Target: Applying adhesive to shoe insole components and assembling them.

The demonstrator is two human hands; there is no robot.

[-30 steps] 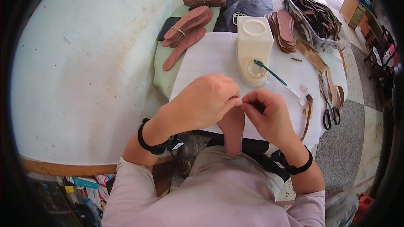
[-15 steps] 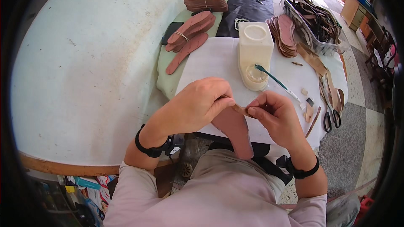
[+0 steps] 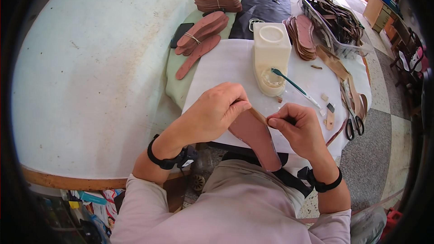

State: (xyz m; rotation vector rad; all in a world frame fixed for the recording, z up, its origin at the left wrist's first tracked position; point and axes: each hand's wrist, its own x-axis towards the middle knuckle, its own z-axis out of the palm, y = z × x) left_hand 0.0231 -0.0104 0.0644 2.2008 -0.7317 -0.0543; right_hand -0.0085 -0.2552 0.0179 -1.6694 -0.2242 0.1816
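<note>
A pinkish-brown shoe insole (image 3: 256, 140) lies between my hands, its narrow end pointing toward me over the table's front edge. My left hand (image 3: 217, 108) has thumb and fingers closed on a thin tan strip (image 3: 258, 115) by the insole's far part. At the strip's other end, my right hand (image 3: 296, 129) pinches it along the insole's right side. My left fingers hide the insole's far end. Just beyond stands a cream plastic container (image 3: 272, 54); a green-and-white brush (image 3: 296, 86) rests with its head at the container's round opening.
Stacks of insoles, some banded (image 3: 217, 2) (image 3: 203, 31), lie far left, another stack (image 3: 305, 38) beyond the container. A clear bin (image 3: 334, 43) holds dark strips. Black-handled scissors (image 3: 355, 128), tan strips (image 3: 334, 63) and small scraps (image 3: 330, 117) lie along the right edge. A pale wall (image 3: 99, 77) rises left.
My right hand has moved slightly right and toward me, away from the left. More of the strip shows between them, stretched along the insole's edge.
</note>
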